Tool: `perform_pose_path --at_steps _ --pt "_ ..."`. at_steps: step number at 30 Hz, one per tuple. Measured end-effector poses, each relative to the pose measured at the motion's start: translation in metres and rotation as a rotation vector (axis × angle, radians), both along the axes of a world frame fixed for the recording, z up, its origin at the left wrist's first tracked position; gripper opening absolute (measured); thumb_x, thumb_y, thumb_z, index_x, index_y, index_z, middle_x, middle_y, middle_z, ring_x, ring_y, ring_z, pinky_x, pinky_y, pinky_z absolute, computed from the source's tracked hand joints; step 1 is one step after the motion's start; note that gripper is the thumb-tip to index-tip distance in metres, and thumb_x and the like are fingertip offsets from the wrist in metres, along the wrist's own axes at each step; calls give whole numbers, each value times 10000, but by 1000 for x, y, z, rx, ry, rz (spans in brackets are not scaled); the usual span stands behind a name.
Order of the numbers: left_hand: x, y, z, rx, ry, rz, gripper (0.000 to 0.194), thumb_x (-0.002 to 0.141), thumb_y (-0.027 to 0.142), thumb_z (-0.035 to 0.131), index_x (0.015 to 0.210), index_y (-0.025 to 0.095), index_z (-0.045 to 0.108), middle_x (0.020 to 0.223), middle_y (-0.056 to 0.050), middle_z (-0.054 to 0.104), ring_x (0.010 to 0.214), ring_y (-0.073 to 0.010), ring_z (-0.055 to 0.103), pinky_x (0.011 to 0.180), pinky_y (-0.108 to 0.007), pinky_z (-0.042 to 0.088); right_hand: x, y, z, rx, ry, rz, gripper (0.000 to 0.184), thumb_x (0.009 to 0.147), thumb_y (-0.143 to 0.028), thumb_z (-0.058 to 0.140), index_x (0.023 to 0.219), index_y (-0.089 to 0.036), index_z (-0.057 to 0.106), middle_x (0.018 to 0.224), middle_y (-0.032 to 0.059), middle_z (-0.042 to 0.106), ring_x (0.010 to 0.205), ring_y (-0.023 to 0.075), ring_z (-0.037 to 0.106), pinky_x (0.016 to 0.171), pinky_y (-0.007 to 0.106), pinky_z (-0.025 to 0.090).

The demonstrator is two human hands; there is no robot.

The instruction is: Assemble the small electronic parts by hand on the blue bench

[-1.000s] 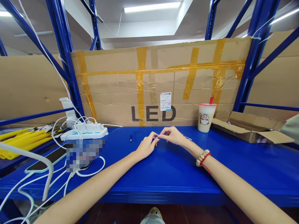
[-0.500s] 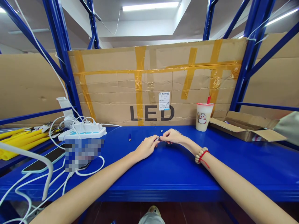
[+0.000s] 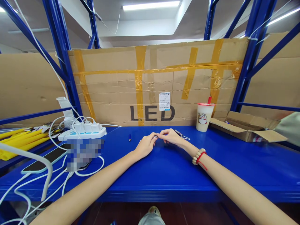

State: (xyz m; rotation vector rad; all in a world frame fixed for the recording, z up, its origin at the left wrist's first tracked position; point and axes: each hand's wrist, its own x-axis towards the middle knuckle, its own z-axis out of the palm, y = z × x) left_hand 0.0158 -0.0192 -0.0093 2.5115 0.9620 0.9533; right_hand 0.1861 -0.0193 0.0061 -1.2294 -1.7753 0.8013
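Note:
Fingers of my left hand (image 3: 144,146) are pinched around a small shiny metal piece (image 3: 155,136), too small to make out its kind. The fingertips of my right hand (image 3: 170,137) are closed on the same piece from the right, so both hands meet just above the blue table. Left of my hands lies a short blue cylinder (image 3: 130,137). Partly hidden behind my right wrist is a dark object with a thin metal loop (image 3: 186,137).
A lidded drink cup (image 3: 203,118) with a red straw stands at the back right, beside an open cardboard box (image 3: 246,128). On the left are a white power strip (image 3: 83,134), a phone (image 3: 44,161), looping white cables and yellow tubes (image 3: 25,140). Taped cardboard (image 3: 112,93) backs the blue shelf.
Both hands have shifted slightly left with the metal piece between them. The dark object behind my right wrist shows more. A small silver bit behind my right hand is no longer visible.

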Motion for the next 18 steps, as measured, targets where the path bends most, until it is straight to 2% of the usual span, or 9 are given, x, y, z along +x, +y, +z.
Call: perform_pose_path --at_steps 6,10,13,18 --pt "1 4 1 -25 -106 19 254 890 313 260 894 189 481 602 35 519 576 -101 501 614 -207 385 -7 0 1 213 59 -4 425 608 -549 610 716 -138 610 622 7 571 424 54 446 398 191 341" --pt "-1 2 4 -53 -106 57 255 891 336 259 877 199 474 610 39 521 575 -100 502 602 -206 376 -6 -1 2 264 45 -7 429 633 -508 614 852 -140 638 699 28 600 435 59 471 391 190 363" --pt "-3 2 6 -56 -73 93 252 889 350 265 872 219 479 625 44 527 596 -106 506 597 -209 369 -5 0 1 291 40 16 388 655 -477 608 833 -136 659 797 58 618 436 50 468 396 196 380" --pt "-4 5 5 -78 -46 39 266 890 358 255 892 220 482 603 45 490 581 -105 485 601 -213 369 -1 0 3 351 -6 15 376 648 -441 638 891 -154 664 801 48 601 432 48 469 409 201 392"
